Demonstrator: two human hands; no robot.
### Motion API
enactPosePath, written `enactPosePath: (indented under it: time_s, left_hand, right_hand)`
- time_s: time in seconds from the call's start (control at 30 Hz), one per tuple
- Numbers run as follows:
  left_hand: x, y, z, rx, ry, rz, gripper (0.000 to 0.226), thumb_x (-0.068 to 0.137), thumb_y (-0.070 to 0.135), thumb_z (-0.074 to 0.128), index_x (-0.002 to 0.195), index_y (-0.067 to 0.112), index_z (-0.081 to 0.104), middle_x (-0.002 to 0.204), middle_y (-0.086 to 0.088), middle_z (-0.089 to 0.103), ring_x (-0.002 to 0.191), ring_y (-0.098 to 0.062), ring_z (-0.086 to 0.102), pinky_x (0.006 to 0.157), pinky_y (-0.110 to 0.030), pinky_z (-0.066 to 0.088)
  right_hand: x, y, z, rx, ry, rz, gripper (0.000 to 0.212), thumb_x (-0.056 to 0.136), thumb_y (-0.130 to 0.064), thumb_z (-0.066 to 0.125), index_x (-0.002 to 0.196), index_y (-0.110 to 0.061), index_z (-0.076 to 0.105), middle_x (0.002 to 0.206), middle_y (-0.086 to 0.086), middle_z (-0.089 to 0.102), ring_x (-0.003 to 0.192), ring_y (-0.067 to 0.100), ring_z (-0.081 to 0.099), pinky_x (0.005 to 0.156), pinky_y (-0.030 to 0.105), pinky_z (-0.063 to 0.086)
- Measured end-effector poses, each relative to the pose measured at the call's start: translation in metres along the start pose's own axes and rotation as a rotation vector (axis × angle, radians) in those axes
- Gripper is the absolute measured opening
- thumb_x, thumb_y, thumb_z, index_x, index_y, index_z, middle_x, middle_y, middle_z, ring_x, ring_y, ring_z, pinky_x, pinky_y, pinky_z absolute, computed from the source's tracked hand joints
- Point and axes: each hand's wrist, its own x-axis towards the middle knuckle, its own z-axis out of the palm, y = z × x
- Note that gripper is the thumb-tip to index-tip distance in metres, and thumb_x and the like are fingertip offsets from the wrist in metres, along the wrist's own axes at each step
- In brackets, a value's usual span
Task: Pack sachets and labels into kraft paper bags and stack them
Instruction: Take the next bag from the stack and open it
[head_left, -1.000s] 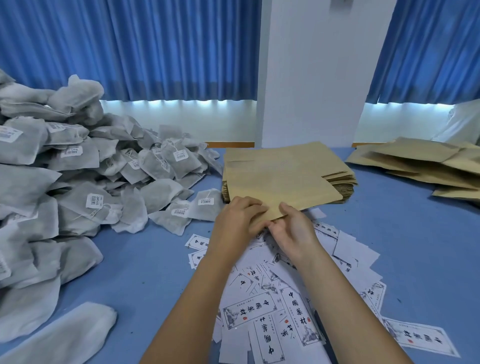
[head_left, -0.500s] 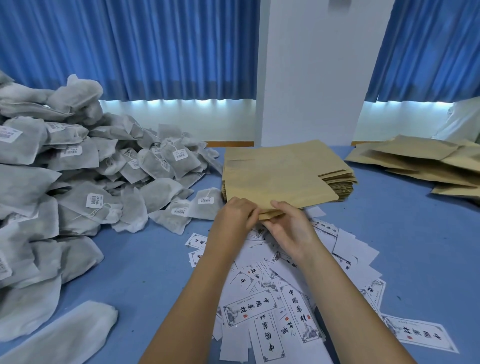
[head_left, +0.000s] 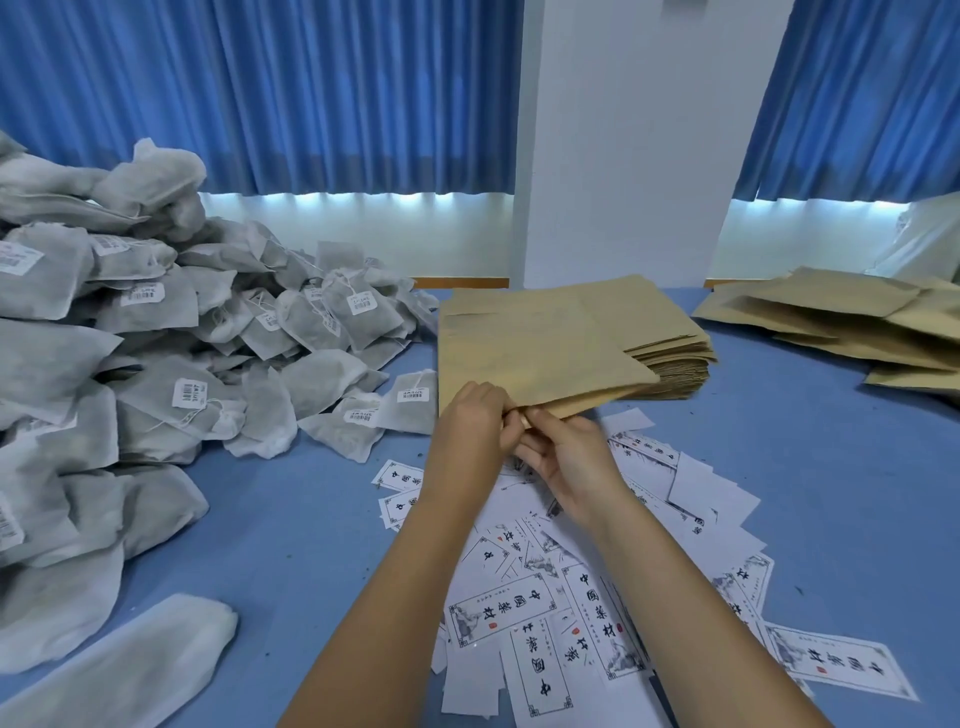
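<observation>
Head view: at the middle of the frame my left hand (head_left: 470, 421) and right hand (head_left: 566, 457) meet at the near corner of the top kraft bag (head_left: 540, 358), the fingers of both pinching its edge. Since a second ago that corner has lifted off the stack (head_left: 670, 364). I judge I am separating this bag to open it for filling, while the sachets (head_left: 156, 338) wait at the left and the labels (head_left: 519, 608) lie on the bench (head_left: 831, 467) under my wrists.
</observation>
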Motion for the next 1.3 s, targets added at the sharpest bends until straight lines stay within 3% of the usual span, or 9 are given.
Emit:
enactPosePath:
  time_s: [0.27, 0.53, 0.67, 0.8, 0.93, 1.03, 1.13, 1.23, 1.3]
  left_hand:
    - [-0.003, -0.007, 0.0, -0.081, -0.128, -0.069, 0.01, 0.082, 0.003, 0.059, 0.09, 0.002, 0.065, 0.088, -0.009, 0.06, 0.09, -0.023, 0.052, 0.076, -0.036, 0.042]
    - [-0.008, 0.004, 0.004, -0.019, 0.047, -0.171, 0.02, 0.082, 0.012, 0.061, 0.065, 0.006, 0.053, 0.067, -0.005, 0.052, 0.068, -0.021, 0.045, 0.059, -0.034, 0.036]
    - [0.0, -0.007, 0.0, -0.206, 0.216, -0.458, 0.03, 0.08, 0.009, 0.058, 0.054, 0.013, 0.042, 0.05, 0.005, 0.038, 0.05, -0.011, 0.031, 0.054, -0.028, 0.028]
    - [-0.003, -0.008, -0.003, 0.044, 0.045, -0.237, 0.008, 0.082, 0.022, 0.063, 0.083, 0.015, 0.061, 0.076, 0.003, 0.054, 0.073, -0.018, 0.048, 0.059, -0.031, 0.036]
    - [-0.008, -0.004, 0.001, 0.238, -0.197, -0.085, 0.041, 0.082, 0.014, 0.056, 0.119, 0.03, 0.058, 0.104, 0.002, 0.046, 0.084, -0.022, 0.055, 0.06, -0.03, 0.039]
    - [-0.008, 0.003, -0.004, 0.14, -0.19, 0.061, 0.046, 0.08, -0.001, 0.056, 0.118, 0.024, 0.066, 0.109, -0.004, 0.052, 0.077, -0.027, 0.056, 0.058, -0.03, 0.037]
    - [0.001, 0.008, -0.017, 0.013, 0.01, 0.12, 0.041, 0.073, -0.012, 0.053, 0.101, 0.01, 0.074, 0.105, -0.01, 0.062, 0.079, -0.029, 0.064, 0.063, -0.032, 0.05]
    - [0.017, 0.005, -0.04, -0.084, 0.276, 0.097, 0.041, 0.064, -0.02, 0.047, 0.08, 0.003, 0.076, 0.091, -0.009, 0.068, 0.076, -0.022, 0.065, 0.065, -0.024, 0.05]
    - [0.033, 0.006, -0.052, -0.198, 0.286, 0.035, 0.043, 0.063, -0.022, 0.044, 0.075, 0.004, 0.076, 0.087, -0.005, 0.067, 0.081, -0.017, 0.064, 0.072, -0.021, 0.049]
  right_hand:
    - [0.005, 0.005, 0.0, -0.387, 0.059, -0.071, 0.029, 0.096, 0.004, 0.043, 0.078, -0.005, 0.065, 0.066, 0.003, 0.071, 0.062, 0.013, 0.07, 0.056, 0.019, 0.055]
    - [0.004, 0.005, 0.0, -0.674, 0.101, -0.136, 0.02, 0.094, -0.003, 0.048, 0.084, -0.001, 0.065, 0.077, 0.011, 0.068, 0.07, 0.021, 0.064, 0.074, 0.04, 0.053]
    - [-0.002, 0.009, 0.005, -0.815, 0.068, -0.196, 0.032, 0.091, -0.004, 0.051, 0.062, -0.018, 0.05, 0.053, -0.012, 0.054, 0.055, 0.009, 0.053, 0.053, 0.022, 0.041]
    - [0.003, 0.008, 0.001, -0.704, 0.168, -0.186, 0.032, 0.085, -0.006, 0.056, 0.056, -0.017, 0.049, 0.049, -0.009, 0.049, 0.053, 0.012, 0.042, 0.055, 0.027, 0.034]
    - [0.003, 0.005, -0.005, -0.438, 0.219, -0.066, 0.012, 0.082, 0.0, 0.054, 0.078, -0.004, 0.064, 0.073, 0.014, 0.068, 0.068, 0.024, 0.066, 0.066, 0.036, 0.057]
    - [0.005, 0.001, -0.008, -0.213, 0.225, 0.007, 0.02, 0.087, -0.002, 0.048, 0.093, -0.006, 0.067, 0.07, 0.011, 0.072, 0.06, 0.023, 0.07, 0.05, 0.027, 0.054]
    - [0.008, -0.004, -0.012, -0.33, 0.281, 0.022, 0.028, 0.089, 0.005, 0.033, 0.095, -0.004, 0.06, 0.051, 0.011, 0.064, 0.037, 0.02, 0.055, 0.035, 0.02, 0.039]
    - [0.009, -0.012, -0.02, -0.405, 0.31, -0.012, 0.051, 0.085, 0.012, 0.026, 0.099, -0.022, 0.061, 0.047, 0.009, 0.055, 0.033, 0.015, 0.04, 0.034, 0.02, 0.028]
    - [0.008, -0.017, -0.02, -0.393, 0.288, -0.042, 0.065, 0.082, 0.015, 0.024, 0.107, -0.031, 0.063, 0.052, 0.009, 0.05, 0.036, 0.014, 0.035, 0.035, 0.021, 0.025]
